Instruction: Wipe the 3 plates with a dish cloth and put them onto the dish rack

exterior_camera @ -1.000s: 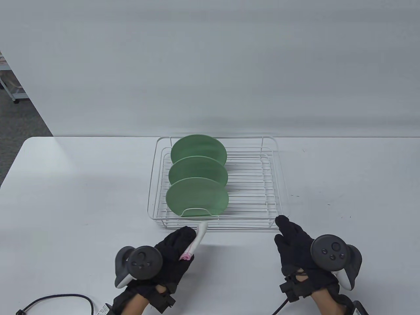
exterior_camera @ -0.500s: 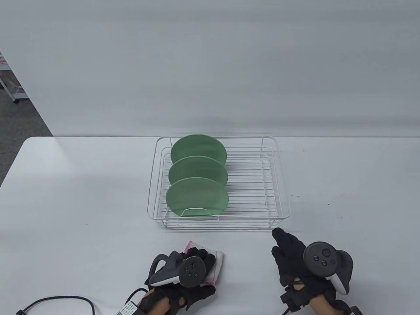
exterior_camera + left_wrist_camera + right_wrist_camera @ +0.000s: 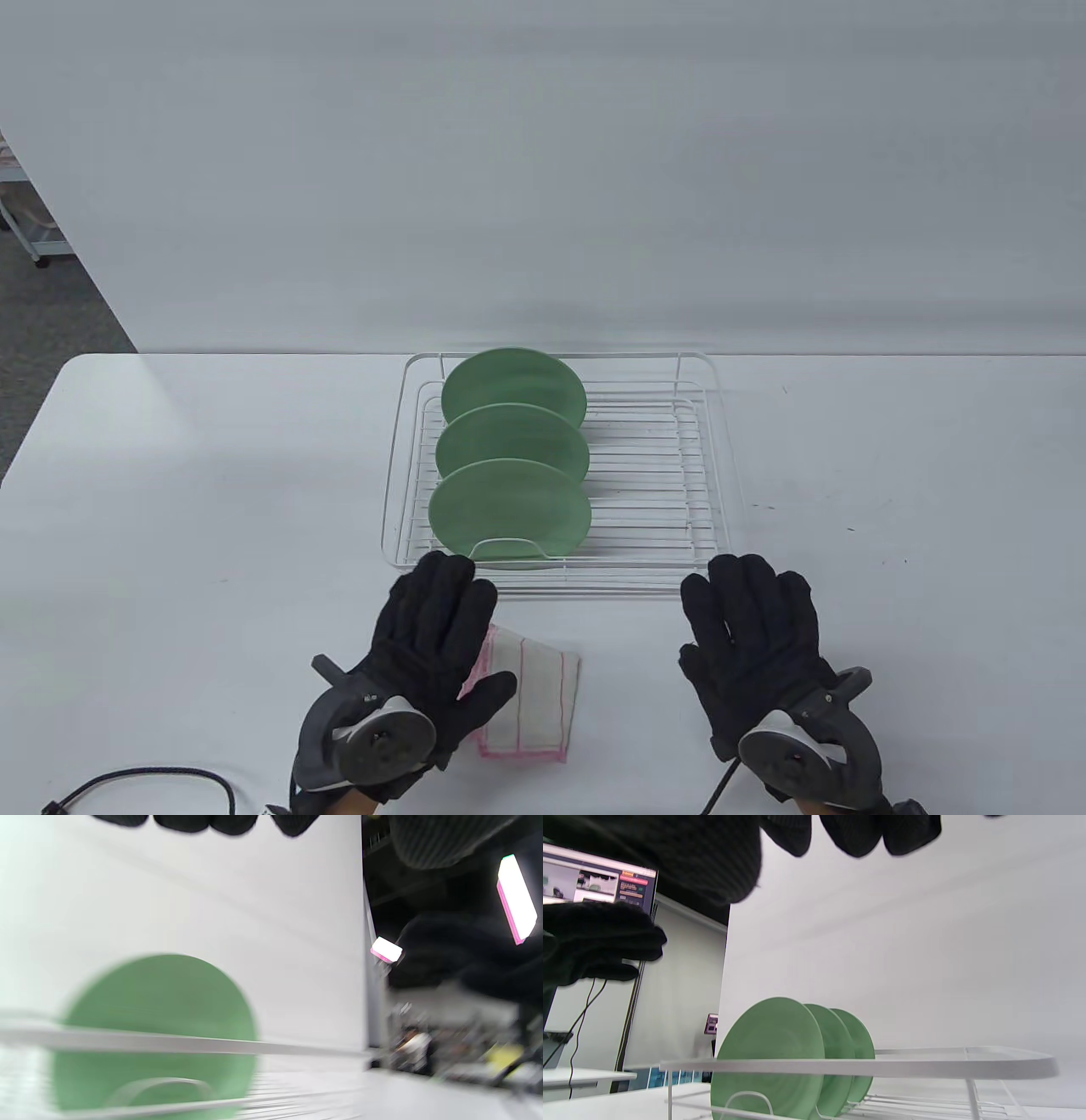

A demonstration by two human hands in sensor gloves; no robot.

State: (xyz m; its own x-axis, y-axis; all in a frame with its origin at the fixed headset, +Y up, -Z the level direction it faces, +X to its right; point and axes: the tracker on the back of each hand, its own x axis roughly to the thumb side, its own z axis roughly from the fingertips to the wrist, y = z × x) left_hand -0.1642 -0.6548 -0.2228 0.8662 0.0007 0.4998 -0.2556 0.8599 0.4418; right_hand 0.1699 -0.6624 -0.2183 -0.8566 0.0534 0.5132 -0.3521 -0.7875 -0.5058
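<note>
**Cloth let go, both hands flat: the plates are all racked**

The desk [image 3: 212, 475] carries the dish rack [image 3: 717, 475], the landmark here, and all three green plates [image 3: 509, 509] stand upright in a row along its left side. Half a second ago the left hand [image 3: 428, 637] was curled round the dish cloth [image 3: 530, 692] in front of the rack; now the cloth lies folded on the desk just in front of the rack, partly under that hand, whose fingers are stretched out and grip nothing. The right hand [image 3: 751, 637] has likewise flattened, empty, at the rack's near right corner. Judged from this, the task looks finished
</note>
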